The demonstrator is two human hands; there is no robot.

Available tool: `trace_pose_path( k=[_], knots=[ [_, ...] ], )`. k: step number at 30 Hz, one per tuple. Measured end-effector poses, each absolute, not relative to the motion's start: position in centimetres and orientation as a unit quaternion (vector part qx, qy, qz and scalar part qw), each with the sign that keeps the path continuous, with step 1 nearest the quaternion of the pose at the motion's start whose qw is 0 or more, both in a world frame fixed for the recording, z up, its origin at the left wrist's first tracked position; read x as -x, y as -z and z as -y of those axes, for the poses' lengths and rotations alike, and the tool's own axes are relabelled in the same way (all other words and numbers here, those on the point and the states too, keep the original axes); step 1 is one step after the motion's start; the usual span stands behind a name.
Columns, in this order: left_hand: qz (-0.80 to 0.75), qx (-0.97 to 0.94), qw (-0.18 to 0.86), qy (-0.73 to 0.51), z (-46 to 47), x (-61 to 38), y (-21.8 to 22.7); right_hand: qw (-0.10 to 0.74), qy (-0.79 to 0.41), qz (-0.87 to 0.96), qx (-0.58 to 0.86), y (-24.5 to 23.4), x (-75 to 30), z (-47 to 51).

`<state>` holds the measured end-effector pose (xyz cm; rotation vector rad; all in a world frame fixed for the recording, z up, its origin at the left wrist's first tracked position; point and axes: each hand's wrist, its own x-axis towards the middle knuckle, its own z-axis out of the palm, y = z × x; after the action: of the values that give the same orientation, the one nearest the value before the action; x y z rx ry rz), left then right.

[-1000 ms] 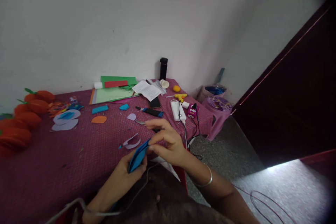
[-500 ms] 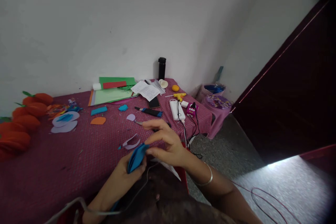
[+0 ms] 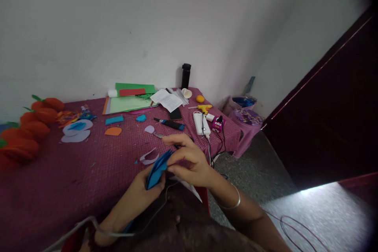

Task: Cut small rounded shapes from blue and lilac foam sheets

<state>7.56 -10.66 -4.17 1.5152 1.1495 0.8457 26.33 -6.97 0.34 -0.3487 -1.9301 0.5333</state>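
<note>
The left hand [image 3: 141,189] clasps layered blue pieces [image 3: 157,174] near the worktop [image 3: 109,169]; the right hand's [image 3: 193,166] fingers pinch one edge, seemingly parting layers; the next move calls for steady left support.

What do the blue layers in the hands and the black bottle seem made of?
Blue layers: probably matte foam sheet or felt, looking thin, bendable and dull. Black bottle: perhaps coated metal or plastic; its smooth, dark surface leaves that open.
</note>
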Motion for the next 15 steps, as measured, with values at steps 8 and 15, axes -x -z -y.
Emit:
trace_pose_path(
  k=[8,15],
  knots=[
    [-0.486,-0.615,0.514,-0.348,11.03,-7.55,3.78,0.503,-0.221,0.821,0.157,-0.18,-26.51,6.94],
    [-0.477,-0.640,0.497,-0.341,10.92,-7.58,3.46,0.492,-0.201,0.832,0.162,-0.40,-26.73,7.05]
  ],
)
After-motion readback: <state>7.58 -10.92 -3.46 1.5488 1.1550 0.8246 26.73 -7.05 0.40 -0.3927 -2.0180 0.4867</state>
